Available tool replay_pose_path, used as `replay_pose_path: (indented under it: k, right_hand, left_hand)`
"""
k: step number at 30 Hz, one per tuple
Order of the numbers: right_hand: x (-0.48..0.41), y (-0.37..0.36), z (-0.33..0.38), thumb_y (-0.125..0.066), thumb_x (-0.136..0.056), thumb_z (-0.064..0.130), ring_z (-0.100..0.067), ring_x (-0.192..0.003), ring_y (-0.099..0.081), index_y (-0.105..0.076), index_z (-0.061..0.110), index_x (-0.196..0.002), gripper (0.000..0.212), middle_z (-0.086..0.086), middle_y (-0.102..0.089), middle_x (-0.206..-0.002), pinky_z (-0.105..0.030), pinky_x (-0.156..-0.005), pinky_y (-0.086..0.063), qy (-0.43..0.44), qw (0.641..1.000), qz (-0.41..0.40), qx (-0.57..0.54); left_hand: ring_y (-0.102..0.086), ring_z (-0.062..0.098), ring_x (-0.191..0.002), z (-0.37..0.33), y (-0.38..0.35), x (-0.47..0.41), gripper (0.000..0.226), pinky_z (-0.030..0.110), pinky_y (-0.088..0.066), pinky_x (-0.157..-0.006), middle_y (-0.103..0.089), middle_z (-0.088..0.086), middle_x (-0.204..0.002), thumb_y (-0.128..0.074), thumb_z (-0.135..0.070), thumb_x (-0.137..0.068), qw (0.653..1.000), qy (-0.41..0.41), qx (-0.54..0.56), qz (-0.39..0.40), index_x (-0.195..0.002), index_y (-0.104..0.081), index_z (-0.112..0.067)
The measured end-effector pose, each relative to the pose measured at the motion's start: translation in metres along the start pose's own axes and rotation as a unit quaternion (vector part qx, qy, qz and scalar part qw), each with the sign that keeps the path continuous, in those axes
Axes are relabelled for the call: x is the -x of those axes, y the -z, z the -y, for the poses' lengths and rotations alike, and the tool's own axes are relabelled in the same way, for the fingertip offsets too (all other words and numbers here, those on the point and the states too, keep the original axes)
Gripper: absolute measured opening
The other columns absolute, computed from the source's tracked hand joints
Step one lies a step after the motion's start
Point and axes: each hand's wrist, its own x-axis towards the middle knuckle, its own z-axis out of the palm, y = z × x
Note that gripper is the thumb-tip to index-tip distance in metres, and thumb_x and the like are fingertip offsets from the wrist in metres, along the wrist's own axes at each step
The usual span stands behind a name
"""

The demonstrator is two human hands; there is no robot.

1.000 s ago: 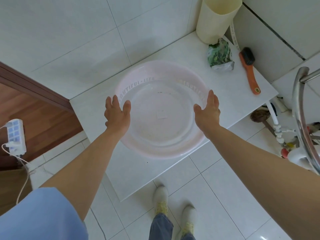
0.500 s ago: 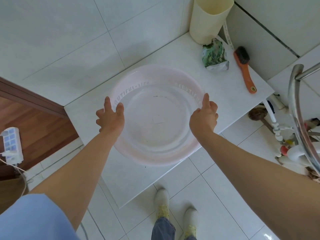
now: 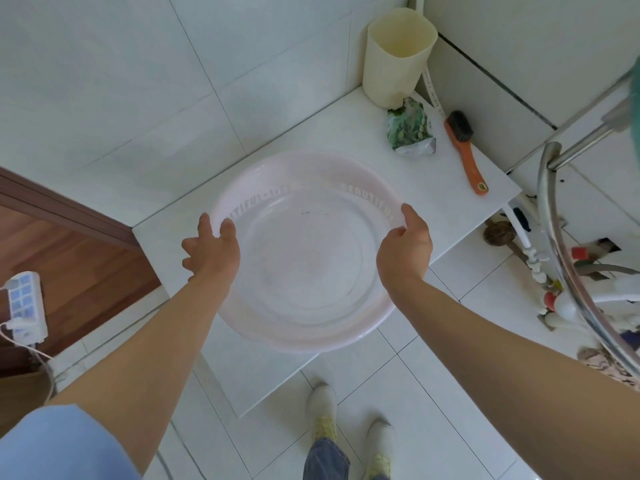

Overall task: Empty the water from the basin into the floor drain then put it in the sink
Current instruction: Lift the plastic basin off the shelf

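On the white ledge (image 3: 450,188), basin (image 3: 304,251) between both hands' fingers (image 3: 227,226), curled on its rim.

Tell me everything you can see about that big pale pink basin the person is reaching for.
The round, translucent pale pink plastic basin is wide and shallow, with raised white lettering inside its rim. It holds clear, rippling water. It sits upright on the white tiled ledge, its near edge overhanging the ledge's front. The left hand grips the left rim and the right hand grips the right rim. A small dark speck shows inside, toward the far side.
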Motion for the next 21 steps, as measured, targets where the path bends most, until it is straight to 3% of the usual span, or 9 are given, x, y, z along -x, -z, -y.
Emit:
replay_pose_path:
  k: [6,10,12,14,16,18,21]
  right_hand:
    - [0.018,0.022,0.021,-0.031,-0.093,0.001,-0.037,-0.097,-0.056,-0.041,0.02,-0.137,0.05,-0.009,-0.057,-0.122,-0.049,-0.084,-0.05,-0.005,1.0,-0.006,-0.002]
    - [0.028,0.039,0.038,-0.035,-0.09,0.006,-0.019,-0.092,-0.04,-0.042,0.026,-0.135,0.049,-0.01,-0.051,-0.129,-0.033,-0.083,-0.04,0.024,1.0,-0.002,-0.015]
    - [0.035,0.05,0.047,-0.036,-0.09,0.008,-0.017,-0.092,-0.036,-0.043,0.029,-0.133,0.048,-0.008,-0.05,-0.128,-0.032,-0.083,-0.037,0.031,0.999,0.001,-0.022]
    - [0.043,0.058,0.057,-0.036,-0.091,0.008,-0.019,-0.091,-0.039,-0.043,0.029,-0.134,0.048,-0.005,-0.051,-0.117,-0.033,-0.081,-0.039,0.032,0.999,-0.001,-0.035]
    - [0.052,0.069,0.067,-0.033,-0.093,0.004,-0.028,-0.087,-0.049,-0.042,0.028,-0.136,0.051,-0.006,-0.055,-0.108,-0.042,-0.08,-0.048,0.029,0.998,-0.006,-0.049]
    - [0.059,0.082,0.075,-0.032,-0.093,0.001,-0.037,-0.088,-0.056,-0.042,0.028,-0.137,0.052,-0.01,-0.061,-0.109,-0.048,-0.081,-0.051,0.025,0.998,-0.014,-0.055]
    - [0.066,0.102,0.086,-0.031,-0.094,0.002,-0.029,-0.075,-0.052,-0.045,0.026,-0.135,0.049,-0.008,-0.061,-0.101,-0.04,-0.073,-0.052,0.024,0.996,-0.022,-0.08]
  left_hand:
    - [-0.03,0.039,-0.128,-0.02,0.031,0.022,0.054,0.055,-0.029,-0.107,-0.024,0.015,-0.147,-0.024,-0.05,-0.096,1.0,-0.002,0.008,-0.004,-0.148,-0.019,-0.035]
    - [-0.03,0.039,-0.129,-0.034,0.054,0.04,0.054,0.052,-0.028,-0.105,-0.023,0.016,-0.147,-0.024,-0.049,-0.097,1.0,-0.007,0.015,-0.006,-0.148,-0.019,-0.035]
    - [-0.03,0.039,-0.13,-0.04,0.067,0.05,0.053,0.051,-0.029,-0.104,-0.023,0.016,-0.148,-0.023,-0.047,-0.097,1.0,-0.011,0.017,-0.008,-0.148,-0.02,-0.034]
    - [-0.028,0.038,-0.131,-0.046,0.08,0.059,0.052,0.049,-0.029,-0.103,-0.023,0.016,-0.148,-0.023,-0.046,-0.097,1.0,-0.014,0.024,-0.012,-0.148,-0.02,-0.035]
    - [-0.028,0.037,-0.131,-0.053,0.092,0.072,0.052,0.049,-0.03,-0.103,-0.023,0.015,-0.148,-0.023,-0.046,-0.098,0.999,-0.019,0.029,-0.014,-0.148,-0.02,-0.035]
    - [-0.029,0.038,-0.13,-0.06,0.103,0.083,0.051,0.049,-0.03,-0.103,-0.023,0.016,-0.148,-0.023,-0.045,-0.098,0.999,-0.029,0.036,-0.017,-0.148,-0.02,-0.034]
    - [-0.03,0.04,-0.129,-0.065,0.114,0.1,0.049,0.05,-0.031,-0.105,-0.022,0.016,-0.148,-0.024,-0.04,-0.099,0.998,-0.049,0.033,-0.018,-0.147,-0.023,-0.031]
